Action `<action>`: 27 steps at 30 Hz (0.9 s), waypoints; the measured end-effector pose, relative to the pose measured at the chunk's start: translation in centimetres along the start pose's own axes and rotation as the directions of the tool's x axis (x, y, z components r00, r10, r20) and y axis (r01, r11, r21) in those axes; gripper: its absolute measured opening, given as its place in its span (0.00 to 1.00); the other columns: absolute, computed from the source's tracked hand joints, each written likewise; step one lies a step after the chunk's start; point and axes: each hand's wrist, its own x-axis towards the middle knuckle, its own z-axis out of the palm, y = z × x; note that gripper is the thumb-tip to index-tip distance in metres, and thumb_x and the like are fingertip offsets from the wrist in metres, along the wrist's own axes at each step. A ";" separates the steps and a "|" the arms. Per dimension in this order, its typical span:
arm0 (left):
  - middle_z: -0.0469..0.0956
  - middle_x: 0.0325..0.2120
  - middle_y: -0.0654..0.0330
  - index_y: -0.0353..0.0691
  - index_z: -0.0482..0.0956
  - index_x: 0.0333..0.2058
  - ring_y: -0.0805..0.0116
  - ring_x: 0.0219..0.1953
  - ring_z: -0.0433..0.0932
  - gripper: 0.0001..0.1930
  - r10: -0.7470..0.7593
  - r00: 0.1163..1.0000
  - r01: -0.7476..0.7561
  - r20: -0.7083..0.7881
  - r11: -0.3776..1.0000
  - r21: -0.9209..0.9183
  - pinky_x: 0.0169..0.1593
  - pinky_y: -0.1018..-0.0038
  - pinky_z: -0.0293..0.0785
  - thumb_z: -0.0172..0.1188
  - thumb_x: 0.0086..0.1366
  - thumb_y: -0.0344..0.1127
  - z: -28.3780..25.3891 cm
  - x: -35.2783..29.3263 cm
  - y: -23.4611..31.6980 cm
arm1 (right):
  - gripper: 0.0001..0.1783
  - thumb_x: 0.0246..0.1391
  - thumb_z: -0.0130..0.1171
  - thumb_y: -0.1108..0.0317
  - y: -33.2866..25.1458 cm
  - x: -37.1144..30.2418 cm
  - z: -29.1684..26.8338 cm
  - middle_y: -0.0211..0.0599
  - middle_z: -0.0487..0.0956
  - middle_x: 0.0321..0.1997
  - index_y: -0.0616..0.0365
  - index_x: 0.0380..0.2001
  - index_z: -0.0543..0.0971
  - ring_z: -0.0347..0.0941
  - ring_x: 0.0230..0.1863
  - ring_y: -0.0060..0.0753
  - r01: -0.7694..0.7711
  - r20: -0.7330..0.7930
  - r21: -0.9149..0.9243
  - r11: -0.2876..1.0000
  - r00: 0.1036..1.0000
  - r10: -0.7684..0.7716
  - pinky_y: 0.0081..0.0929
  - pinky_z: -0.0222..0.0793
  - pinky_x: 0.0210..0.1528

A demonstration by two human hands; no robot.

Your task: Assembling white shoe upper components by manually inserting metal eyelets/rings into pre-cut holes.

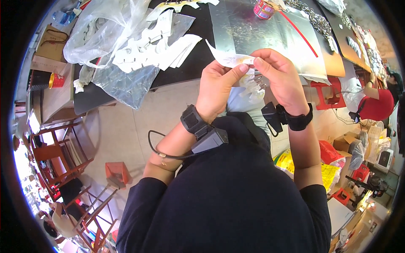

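Note:
My left hand (219, 87) and my right hand (282, 78) come together at the table's near edge. Between their thumbs and fingers they grip a white paper card (230, 59), whose left end curls up. Several small metal pieces (260, 79) show under the card between my hands; their exact kind is too small to tell. To the left of my hands lies a fanned stack of slotted white cards (158, 55), partly on a clear plastic bag (122, 84). My curled fingers hide part of the held card.
A metal sheet (228, 27) covers the table's middle, with a red tin (264, 9) and a thin red strip (298, 34). Metal chains (316, 20) lie at the far right. Red stools (329, 93) stand rightward, near another person in red (376, 105).

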 end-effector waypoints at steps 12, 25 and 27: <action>0.77 0.36 0.59 0.32 0.74 0.40 0.75 0.36 0.75 0.11 -0.059 0.981 0.064 0.185 0.998 -0.021 0.41 0.77 0.72 0.57 0.57 0.26 -1.4 0.8 1.0 | 0.10 0.54 0.54 0.68 1.3 0.1 0.1 0.29 0.75 0.33 0.63 0.38 0.74 0.68 0.35 0.17 -0.150 0.062 0.387 0.910 0.989 0.137 0.17 0.64 0.41; 0.77 0.36 0.59 0.33 0.73 0.41 0.74 0.38 0.75 0.13 -0.133 0.981 0.141 0.141 0.989 -0.051 0.43 0.77 0.71 0.58 0.56 0.26 -1.8 1.2 0.9 | 0.14 0.55 0.51 0.71 1.7 1.3 0.1 0.33 0.75 0.38 0.64 0.44 0.72 0.70 0.39 0.20 -0.100 0.070 0.270 0.958 0.994 0.084 0.18 0.66 0.43; 0.77 0.36 0.59 0.33 0.73 0.41 0.74 0.38 0.75 0.13 -0.147 0.980 0.155 0.137 0.986 -0.054 0.43 0.77 0.71 0.58 0.56 0.26 -2.0 1.2 1.0 | 0.14 0.55 0.51 0.71 2.0 1.4 0.1 0.33 0.75 0.38 0.64 0.44 0.72 0.70 0.39 0.20 -0.128 0.081 0.316 0.940 0.991 0.108 0.19 0.66 0.43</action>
